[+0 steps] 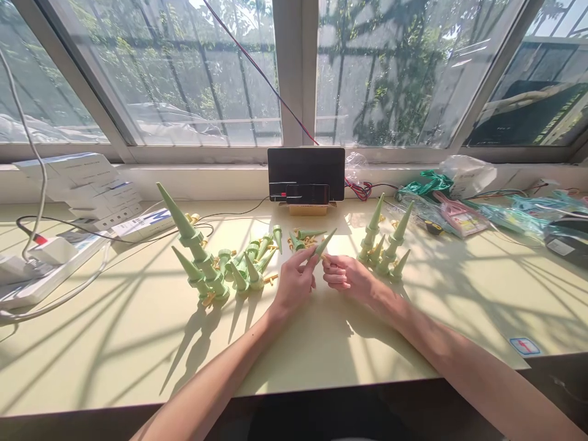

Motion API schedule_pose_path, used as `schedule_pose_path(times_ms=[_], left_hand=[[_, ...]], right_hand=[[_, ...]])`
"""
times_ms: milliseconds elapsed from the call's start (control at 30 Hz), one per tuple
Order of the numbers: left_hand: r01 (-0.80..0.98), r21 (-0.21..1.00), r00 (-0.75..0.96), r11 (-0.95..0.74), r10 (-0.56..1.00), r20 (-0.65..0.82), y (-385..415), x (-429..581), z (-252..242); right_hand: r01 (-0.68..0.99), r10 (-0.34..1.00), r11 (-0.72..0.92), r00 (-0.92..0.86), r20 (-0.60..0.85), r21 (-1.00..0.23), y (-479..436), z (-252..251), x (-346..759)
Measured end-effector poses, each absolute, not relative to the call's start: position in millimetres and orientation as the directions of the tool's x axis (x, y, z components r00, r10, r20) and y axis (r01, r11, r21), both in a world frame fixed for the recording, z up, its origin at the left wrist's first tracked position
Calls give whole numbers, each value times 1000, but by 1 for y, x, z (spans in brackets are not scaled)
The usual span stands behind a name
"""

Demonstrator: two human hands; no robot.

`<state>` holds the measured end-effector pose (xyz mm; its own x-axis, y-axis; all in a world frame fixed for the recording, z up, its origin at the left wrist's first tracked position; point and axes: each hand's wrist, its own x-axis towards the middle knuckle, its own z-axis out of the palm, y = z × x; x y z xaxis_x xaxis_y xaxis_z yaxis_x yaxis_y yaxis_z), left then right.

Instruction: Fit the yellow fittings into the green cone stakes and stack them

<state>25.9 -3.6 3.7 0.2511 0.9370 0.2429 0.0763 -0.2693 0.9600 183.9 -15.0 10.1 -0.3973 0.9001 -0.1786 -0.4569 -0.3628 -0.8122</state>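
Near the middle of the table, my left hand (297, 277) is closed around a pale green pointed cone (326, 242), its tip up and to the right. Close beside it, my right hand (346, 274) pinches a small yellow piece (325, 258) near the cone's lower end; whether the two touch I cannot tell. Just beyond the hands lie loose green cones (310, 233) and small yellow pieces. To the left stands a tall green spired assembly (197, 251) among several green cones (254, 275). On the right is a second green spired assembly (390, 245) with yellow parts.
A black tablet (305, 168) with a phone (307, 194) before it stands at the back. White boxes (82, 184) and a power strip (50, 269) with cables lie left. Plastic bags (463, 177) and a pink item (462, 215) are at the right. Windows rise behind.
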Motion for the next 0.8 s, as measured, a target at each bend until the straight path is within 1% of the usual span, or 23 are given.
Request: schedule_pose_path(times_ms=[67,300,400,500,567,633,733,800], left_hand=[[65,961,249,-269,937,246,-4,26,4],[87,958,250,-274,937,246,-3,26,3],[108,955,240,-278,939,246,-3,26,4],[135,946,230,-293,938,258,-4,26,4],[156,937,234,-314,933,273,-4,26,4],[173,928,248,-329,927,282,-3,25,3],[188,924,253,-333,925,282,-1,25,0],[194,922,248,-335,926,284,0,24,-2]], right_hand=[[-471,888,-386,-423,-181,-793,-14,10,185],[-409,905,-317,-402,-143,-855,-15,9,184],[-397,925,-263,-362,-114,-879,-16,9,182],[-343,949,-172,-308,-62,-924,-18,8,180],[-247,969,-63,-245,-1,-967,-19,7,179],[-51,979,88,-178,96,-995,-21,7,179],[233,965,253,-127,229,-939,-22,6,180],[368,945,326,-109,307,-871,-22,5,181]])
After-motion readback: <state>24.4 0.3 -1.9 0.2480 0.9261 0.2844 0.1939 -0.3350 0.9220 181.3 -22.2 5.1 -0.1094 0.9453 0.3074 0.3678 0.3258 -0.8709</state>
